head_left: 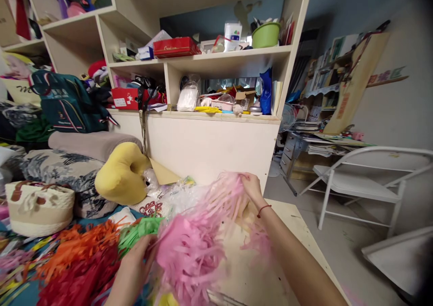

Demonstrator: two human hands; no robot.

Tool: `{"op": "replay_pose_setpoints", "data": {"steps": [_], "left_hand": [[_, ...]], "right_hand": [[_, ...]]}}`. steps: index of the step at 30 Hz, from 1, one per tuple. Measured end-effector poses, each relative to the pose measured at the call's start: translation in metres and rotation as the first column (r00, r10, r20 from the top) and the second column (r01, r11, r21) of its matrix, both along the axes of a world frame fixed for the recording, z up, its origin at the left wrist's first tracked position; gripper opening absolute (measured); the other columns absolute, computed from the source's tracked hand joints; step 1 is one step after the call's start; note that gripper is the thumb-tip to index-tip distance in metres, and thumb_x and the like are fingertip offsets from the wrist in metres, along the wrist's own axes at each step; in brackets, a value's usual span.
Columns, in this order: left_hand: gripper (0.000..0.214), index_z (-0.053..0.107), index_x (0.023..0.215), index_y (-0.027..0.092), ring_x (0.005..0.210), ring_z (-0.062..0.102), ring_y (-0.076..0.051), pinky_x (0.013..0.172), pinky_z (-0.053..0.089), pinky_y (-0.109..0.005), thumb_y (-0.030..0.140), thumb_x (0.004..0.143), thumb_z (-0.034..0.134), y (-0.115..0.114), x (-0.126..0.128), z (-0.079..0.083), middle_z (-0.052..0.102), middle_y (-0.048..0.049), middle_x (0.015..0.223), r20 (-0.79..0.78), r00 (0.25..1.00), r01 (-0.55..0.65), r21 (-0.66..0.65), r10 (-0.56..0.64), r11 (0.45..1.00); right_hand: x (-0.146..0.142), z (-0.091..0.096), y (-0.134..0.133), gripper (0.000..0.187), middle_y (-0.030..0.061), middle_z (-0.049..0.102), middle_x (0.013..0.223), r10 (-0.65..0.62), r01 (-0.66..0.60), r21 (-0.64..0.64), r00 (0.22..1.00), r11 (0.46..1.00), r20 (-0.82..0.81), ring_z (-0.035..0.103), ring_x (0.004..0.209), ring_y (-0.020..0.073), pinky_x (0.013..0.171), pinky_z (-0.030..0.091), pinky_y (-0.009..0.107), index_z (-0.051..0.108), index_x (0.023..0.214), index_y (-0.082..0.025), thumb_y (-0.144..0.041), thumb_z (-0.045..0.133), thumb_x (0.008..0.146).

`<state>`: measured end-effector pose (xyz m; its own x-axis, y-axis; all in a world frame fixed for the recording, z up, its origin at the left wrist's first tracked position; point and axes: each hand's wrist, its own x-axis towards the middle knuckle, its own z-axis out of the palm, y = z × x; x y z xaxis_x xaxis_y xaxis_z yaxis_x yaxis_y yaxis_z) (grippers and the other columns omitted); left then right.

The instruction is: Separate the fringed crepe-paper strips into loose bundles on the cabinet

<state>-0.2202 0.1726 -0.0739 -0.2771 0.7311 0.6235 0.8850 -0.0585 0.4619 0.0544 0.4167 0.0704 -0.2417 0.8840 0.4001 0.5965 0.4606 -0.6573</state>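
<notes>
A long pink fringed paper garland stretches between my two hands above a wooden board. My right hand, with a red string on its wrist, pinches the far end of the garland, fingers closed. My left hand grips the near, bunched end at the lower left. Green fringe, orange fringe and red fringe lie heaped just left of that hand.
A yellow neck pillow and a woven bag lie on the cluttered bed at left. A cream shelf unit full of boxes stands straight ahead. A white folding chair stands on the floor at right.
</notes>
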Motion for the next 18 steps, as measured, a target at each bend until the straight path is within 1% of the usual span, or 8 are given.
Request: {"op": "replay_pose_setpoints", "data": {"steps": [3,5,7,9,11,13,16,18], "left_hand": [[0.032,0.061,0.106,0.014,0.087,0.069,-0.03,0.072,0.056,-0.04,0.028,0.084,0.044,0.008,0.005,0.016,0.065,-0.0179,0.111,-0.103,0.995,-0.024,-0.133,0.011,0.991],[0.048,0.049,0.127,0.011,0.117,0.055,-0.036,0.091,0.048,-0.05,0.035,0.085,0.049,0.019,0.029,0.046,0.05,-0.0228,0.132,-0.156,0.988,0.012,-0.023,-0.015,1.0],[0.071,0.027,0.143,0.014,0.135,0.035,-0.033,0.106,0.034,-0.053,0.038,0.084,0.057,0.034,0.063,0.082,0.036,-0.0212,0.145,-0.156,0.978,0.157,0.1,-0.141,0.982],[0.082,0.018,0.146,0.012,0.139,0.027,-0.032,0.11,0.028,-0.052,0.037,0.081,0.062,0.051,0.096,0.113,0.03,-0.0219,0.149,-0.132,0.94,0.335,0.17,-0.316,0.927],[0.053,0.044,0.132,0.015,0.131,0.041,-0.029,0.109,0.03,-0.052,0.024,0.081,0.057,0.065,0.118,0.135,0.052,-0.0167,0.135,-0.069,0.877,0.478,0.217,-0.475,0.851],[0.026,0.064,0.099,0.017,0.107,0.061,-0.024,0.108,0.033,-0.049,0.012,0.077,0.051,0.074,0.13,0.148,0.071,-0.0076,0.102,0.014,0.799,0.585,0.21,-0.601,0.783],[0.019,0.066,0.076,0.016,0.071,0.064,-0.016,0.084,0.049,-0.033,0.009,0.07,0.049,0.076,0.138,0.159,0.07,-0.0009,0.072,0.208,0.73,0.63,0.168,-0.651,0.759],[0.018,0.067,0.074,0.014,0.064,0.06,-0.014,0.063,0.047,-0.024,0.011,0.069,0.05,0.073,0.144,0.167,0.068,-0.001,0.069,0.336,0.677,0.645,0.157,-0.655,0.748]], "right_hand": [[0.013,0.019,-0.017,0.012,0.0036,0.068,0.091,0.068,-0.066,0.053,0.997,0.996,-0.024,0.063,0.084,0.0176,0.077,0.051,0.034,0.066,0.09,-0.013,-0.021,0.057,0.089],[0.013,0.032,-0.041,0.015,0.0032,0.071,0.083,0.173,-0.171,0.071,0.985,0.983,-0.017,0.064,0.078,0.0173,0.073,0.049,0.029,0.069,0.083,-0.014,-0.012,0.054,0.083],[0.012,0.042,-0.071,0.023,0.0024,0.073,0.08,0.284,-0.284,0.066,0.959,0.957,0.0,0.065,0.074,0.0176,0.067,0.048,0.025,0.072,0.081,-0.016,-0.009,0.051,0.077],[0.013,0.051,-0.098,0.028,0.0014,0.074,0.081,0.389,-0.389,0.054,0.921,0.92,0.013,0.066,0.075,0.0176,0.065,0.047,0.022,0.073,0.081,-0.018,-0.009,0.048,0.073],[0.022,0.057,-0.118,0.035,0.0008,0.074,0.083,0.46,-0.462,0.058,0.887,0.885,0.043,0.066,0.076,0.0172,0.066,0.047,0.022,0.074,0.083,-0.019,-0.006,0.045,0.069],[0.041,0.064,-0.129,0.041,0.0007,0.075,0.084,0.464,-0.473,0.068,0.878,0.879,0.114,0.066,0.075,0.0167,0.066,0.046,0.022,0.075,0.085,-0.019,-0.003,0.044,0.064],[0.078,0.074,-0.133,0.039,0.0019,0.075,0.083,0.323,-0.35,0.092,0.919,0.932,0.226,0.066,0.073,0.0171,0.066,0.046,0.023,0.075,0.085,-0.018,-0.003,0.045,0.064],[0.1,0.08,-0.135,0.037,0.0036,0.074,0.091,0.25,-0.277,0.102,0.943,0.956,0.221,0.067,0.08,0.0189,0.07,0.048,0.025,0.072,0.097,-0.018,-0.007,0.049,0.07]]}}
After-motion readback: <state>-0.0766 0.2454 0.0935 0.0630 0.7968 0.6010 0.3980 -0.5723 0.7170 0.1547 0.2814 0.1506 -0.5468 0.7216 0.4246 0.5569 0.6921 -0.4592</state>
